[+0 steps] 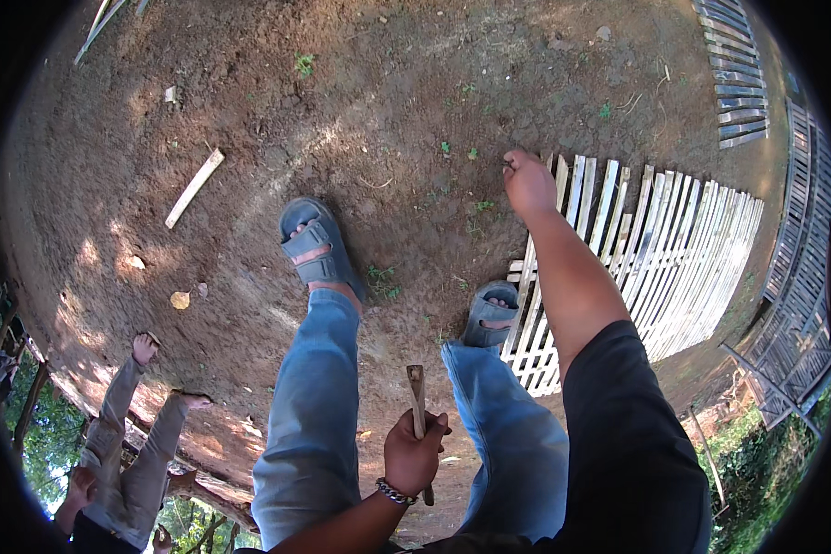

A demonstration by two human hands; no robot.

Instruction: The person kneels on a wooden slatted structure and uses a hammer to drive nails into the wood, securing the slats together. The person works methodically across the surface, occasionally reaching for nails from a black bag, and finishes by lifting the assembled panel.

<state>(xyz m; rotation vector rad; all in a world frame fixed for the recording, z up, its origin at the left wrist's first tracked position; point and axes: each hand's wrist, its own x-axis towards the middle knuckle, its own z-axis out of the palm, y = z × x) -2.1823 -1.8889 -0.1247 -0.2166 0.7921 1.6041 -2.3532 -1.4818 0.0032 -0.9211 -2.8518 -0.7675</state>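
Note:
My left hand (pixel 412 454), with a chain bracelet at the wrist, is wrapped around a short wooden stick (pixel 416 388) between my knees. The stick stands out above and below the fist, its upper end wider. My right hand (pixel 530 186) reaches forward over the ground with its fingers closed. Whatever it may hold is too small to make out. Just to the right of that hand lies a slatted panel of pale split strips (pixel 660 249), probably bamboo, laid side by side over cross strips. My right forearm hides part of its left edge.
My sandalled feet (pixel 321 245) (pixel 491 314) stand on bare soil, the right one against the panel's edge. A loose pale strip (pixel 195 188) lies to the left. More slatted panels (pixel 737 74) (pixel 799 212) are at the right. Another person (pixel 120 443) is at the lower left.

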